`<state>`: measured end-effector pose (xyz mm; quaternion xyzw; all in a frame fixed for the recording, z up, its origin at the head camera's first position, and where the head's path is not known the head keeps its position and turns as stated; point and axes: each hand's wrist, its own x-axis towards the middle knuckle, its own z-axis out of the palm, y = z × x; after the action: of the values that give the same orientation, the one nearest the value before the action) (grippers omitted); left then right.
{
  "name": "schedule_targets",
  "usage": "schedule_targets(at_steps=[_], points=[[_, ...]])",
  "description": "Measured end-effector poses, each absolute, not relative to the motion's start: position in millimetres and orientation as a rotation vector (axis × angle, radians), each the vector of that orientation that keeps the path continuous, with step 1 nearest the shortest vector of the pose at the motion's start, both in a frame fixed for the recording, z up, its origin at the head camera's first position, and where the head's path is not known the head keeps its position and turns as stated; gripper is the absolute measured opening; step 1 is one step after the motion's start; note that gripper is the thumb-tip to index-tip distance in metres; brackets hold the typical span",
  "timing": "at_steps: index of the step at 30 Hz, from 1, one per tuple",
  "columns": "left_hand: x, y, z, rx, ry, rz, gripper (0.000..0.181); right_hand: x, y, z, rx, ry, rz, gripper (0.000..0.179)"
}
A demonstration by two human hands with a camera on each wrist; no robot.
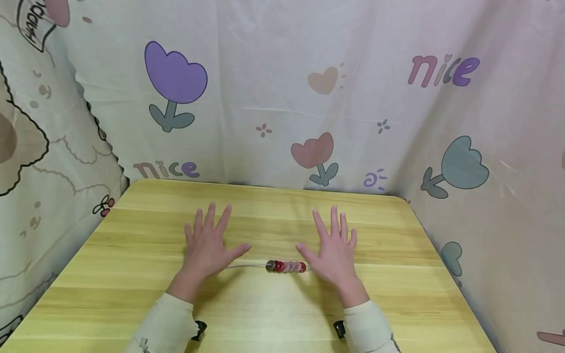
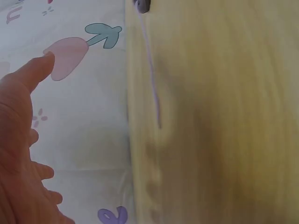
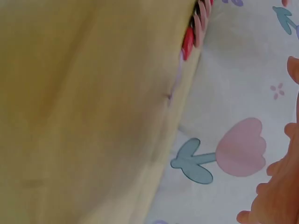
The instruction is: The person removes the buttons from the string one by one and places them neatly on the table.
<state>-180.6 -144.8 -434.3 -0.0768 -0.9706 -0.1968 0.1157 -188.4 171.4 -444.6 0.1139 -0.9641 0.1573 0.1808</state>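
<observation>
Between the two hands, a short row of beads [image 1: 287, 266] in dark brown, red and pink lies threaded on a thin cord [image 1: 245, 265]. In the left wrist view the pale purple cord [image 2: 152, 74] runs to a loose end. A small knot shows on the cord [image 3: 176, 81] beside the red end bead [image 3: 188, 43] in the right wrist view. My left hand [image 1: 206, 250] is spread palm down to the left of the beads, fingers straight and holding nothing. On the right, my right hand [image 1: 333, 255] is spread the same way, with its thumb near the red end bead.
A wood-grain table [image 1: 265, 314] spans the space under both hands. Behind it hangs a pale curtain [image 1: 265, 88] printed with flowers and words, and similar cloth flanks both sides. Dark wrist devices [image 1: 199, 331] show at the cuffs of the light sleeves.
</observation>
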Motion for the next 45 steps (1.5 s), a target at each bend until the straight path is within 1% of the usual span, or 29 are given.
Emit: schedule_targets(at_steps=[8, 13, 18, 24, 30, 34, 38, 45], points=[[-184, -139, -445, -0.315, -2.764, -0.718, 0.101, -186, 159, -450, 0.387, -2.685, 0.615, 0.087], [-185, -133, -452, -0.345, -2.758, -0.766, 0.095, -186, 151, -454, 0.398, -2.722, 0.801, 0.087], [-184, -128, -457, -0.356, -2.774, -0.813, 0.093, -184, 145, -458, 0.388, -2.726, 1.044, 0.085], [-184, -123, -461, -0.372, -2.779, -0.880, 0.090, -186, 142, -461, 0.420, -2.697, 1.240, 0.077], [-183, -118, -462, -0.381, -2.827, -0.950, 0.083, -189, 139, -467, 0.507, -2.665, 1.384, 0.065], [-183, -114, -463, -0.399, -2.852, -1.007, 0.075, -191, 136, -471, 0.553, -2.645, 1.451, 0.057], [-183, -110, -463, -0.418, -2.861, -1.119, 0.063, -191, 134, -474, 0.534, -2.693, 1.488, 0.050], [-185, -104, -466, -0.492, -2.884, -1.207, 0.037, -190, 130, -478, 0.546, -2.775, 1.549, 0.040]])
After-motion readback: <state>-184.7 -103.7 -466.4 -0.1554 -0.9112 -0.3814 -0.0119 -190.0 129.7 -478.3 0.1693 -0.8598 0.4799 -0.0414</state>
